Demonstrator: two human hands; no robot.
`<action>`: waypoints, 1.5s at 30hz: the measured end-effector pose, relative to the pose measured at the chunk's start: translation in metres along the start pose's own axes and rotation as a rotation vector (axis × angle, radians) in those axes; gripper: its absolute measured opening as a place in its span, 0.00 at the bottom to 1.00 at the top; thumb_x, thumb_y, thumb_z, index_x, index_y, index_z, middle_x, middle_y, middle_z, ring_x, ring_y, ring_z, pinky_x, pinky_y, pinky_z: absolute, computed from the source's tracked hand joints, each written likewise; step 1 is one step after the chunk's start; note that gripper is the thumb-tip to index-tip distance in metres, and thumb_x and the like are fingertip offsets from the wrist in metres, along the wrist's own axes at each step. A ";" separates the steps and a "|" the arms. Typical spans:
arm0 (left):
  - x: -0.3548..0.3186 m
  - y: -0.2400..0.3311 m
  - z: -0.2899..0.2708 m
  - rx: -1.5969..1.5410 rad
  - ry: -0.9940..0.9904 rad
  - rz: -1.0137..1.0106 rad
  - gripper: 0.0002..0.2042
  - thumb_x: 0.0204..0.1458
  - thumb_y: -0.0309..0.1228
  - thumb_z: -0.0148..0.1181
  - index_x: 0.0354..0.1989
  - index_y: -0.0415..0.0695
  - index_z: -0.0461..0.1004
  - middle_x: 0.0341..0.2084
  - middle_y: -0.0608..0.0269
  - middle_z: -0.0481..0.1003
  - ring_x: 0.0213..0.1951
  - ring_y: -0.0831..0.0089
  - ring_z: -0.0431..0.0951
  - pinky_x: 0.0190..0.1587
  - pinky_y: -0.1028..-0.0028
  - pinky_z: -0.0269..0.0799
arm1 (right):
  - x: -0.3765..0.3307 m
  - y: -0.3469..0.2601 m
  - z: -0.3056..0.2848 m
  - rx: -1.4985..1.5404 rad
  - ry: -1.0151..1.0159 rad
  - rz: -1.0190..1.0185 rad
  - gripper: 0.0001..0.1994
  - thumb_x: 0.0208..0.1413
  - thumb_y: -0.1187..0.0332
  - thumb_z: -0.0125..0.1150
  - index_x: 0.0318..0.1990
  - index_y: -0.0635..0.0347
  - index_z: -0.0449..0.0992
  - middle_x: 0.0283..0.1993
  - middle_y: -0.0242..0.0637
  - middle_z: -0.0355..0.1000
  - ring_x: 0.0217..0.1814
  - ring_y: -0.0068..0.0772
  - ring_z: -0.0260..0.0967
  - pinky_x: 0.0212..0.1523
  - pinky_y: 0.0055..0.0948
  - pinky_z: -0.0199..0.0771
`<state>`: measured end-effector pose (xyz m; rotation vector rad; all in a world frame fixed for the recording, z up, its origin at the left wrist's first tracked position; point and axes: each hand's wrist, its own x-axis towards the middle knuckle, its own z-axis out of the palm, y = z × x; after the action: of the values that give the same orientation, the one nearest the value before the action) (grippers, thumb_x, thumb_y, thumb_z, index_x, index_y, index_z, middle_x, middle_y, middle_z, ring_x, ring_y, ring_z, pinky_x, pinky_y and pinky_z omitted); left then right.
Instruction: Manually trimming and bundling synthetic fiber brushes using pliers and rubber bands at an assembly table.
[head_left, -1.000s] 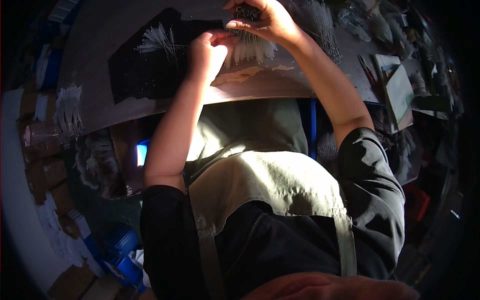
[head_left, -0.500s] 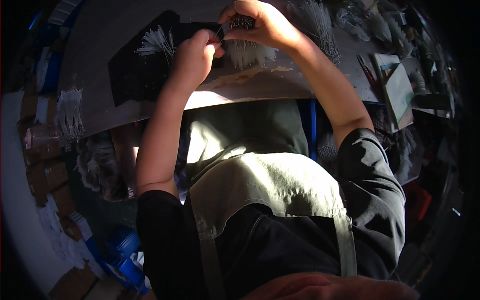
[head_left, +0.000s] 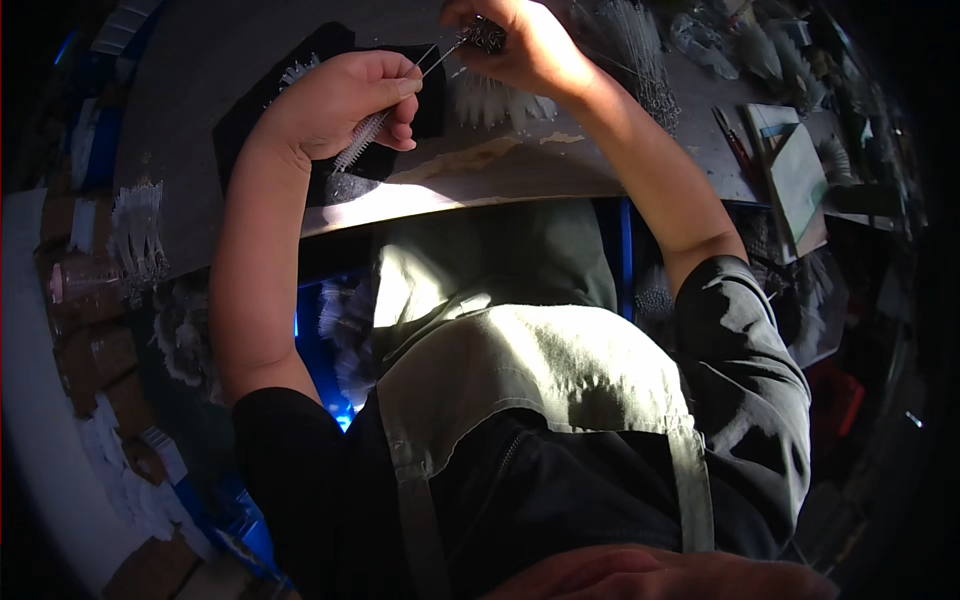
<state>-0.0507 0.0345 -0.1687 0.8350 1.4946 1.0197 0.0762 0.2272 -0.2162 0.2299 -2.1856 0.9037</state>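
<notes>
My left hand [head_left: 350, 100] pinches the wire stem of a small brush [head_left: 362, 143]; its white bristles stick out below my fingers. From this grip the thin wire runs up and right to my right hand [head_left: 530, 50]. That hand is closed around a bundle of similar wire brushes [head_left: 503, 103], their looped metal ends bunched at the top and pale bristle heads fanned out beneath. Under my left hand lies a black cloth [head_left: 245, 140] on the table. A few white brushes [head_left: 298, 70] on it are mostly hidden behind that hand.
A pile of wire brushes [head_left: 640, 60] lies right of my right hand, and another bunch [head_left: 140, 225] sits at the table's left edge. Pliers-like red-handled tools [head_left: 735, 140] and a notebook [head_left: 795, 185] are at the right. Cardboard boxes [head_left: 120, 390] stand on the left.
My left hand has moved left and down, away from my right hand, and a brush head now shows below it. The right hand has barely moved and keeps its bundle.
</notes>
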 end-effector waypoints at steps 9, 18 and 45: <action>0.049 -0.056 0.012 -0.119 0.359 0.563 0.07 0.62 0.29 0.47 0.39 0.42 0.71 0.35 0.61 0.79 0.40 0.74 0.78 0.42 0.77 0.72 | 0.006 0.014 -0.010 -0.106 0.048 -0.068 0.09 0.40 0.80 0.61 0.33 0.60 0.75 0.29 0.42 0.73 0.32 0.44 0.71 0.33 0.34 0.72; 0.101 -0.092 0.052 -0.095 0.628 0.656 0.12 0.58 0.18 0.39 0.43 0.40 0.71 0.36 0.62 0.75 0.36 0.76 0.72 0.46 0.77 0.67 | 0.003 0.015 -0.014 -0.182 0.039 -0.089 0.11 0.45 0.70 0.69 0.38 0.60 0.78 0.32 0.41 0.76 0.32 0.41 0.74 0.34 0.31 0.75; 0.078 -0.068 0.053 0.573 0.570 0.433 0.11 0.54 0.24 0.59 0.46 0.39 0.77 0.35 0.56 0.80 0.36 0.76 0.77 0.46 0.76 0.71 | 0.004 0.008 -0.021 -0.053 -0.078 -0.025 0.07 0.46 0.72 0.69 0.33 0.60 0.79 0.30 0.39 0.77 0.31 0.36 0.76 0.32 0.28 0.75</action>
<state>-0.0094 0.0876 -0.2629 1.3942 2.2107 1.2266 0.0816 0.2475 -0.2076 0.2701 -2.2705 0.8340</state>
